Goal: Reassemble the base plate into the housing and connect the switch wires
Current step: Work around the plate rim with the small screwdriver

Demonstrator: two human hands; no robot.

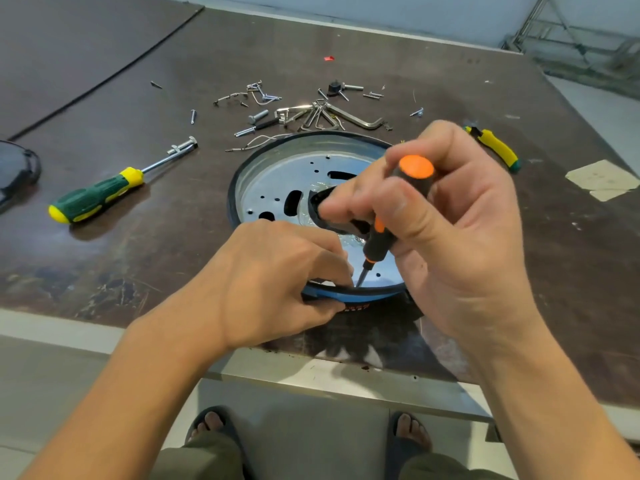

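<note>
Both hands are busy; right hand grips a black-and-orange screwdriver. Left hand pinches the round blue housing's rim.

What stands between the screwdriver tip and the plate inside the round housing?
Nothing visible. The right hand holds the screwdriver, tip at the plate's near edge, beside the left hand gripping the housing rim.

Right hand grips the screwdriver while left hand's fingers pinch the housing rim.

Dark table bears housing, green screwdriver, loose screws.
</note>
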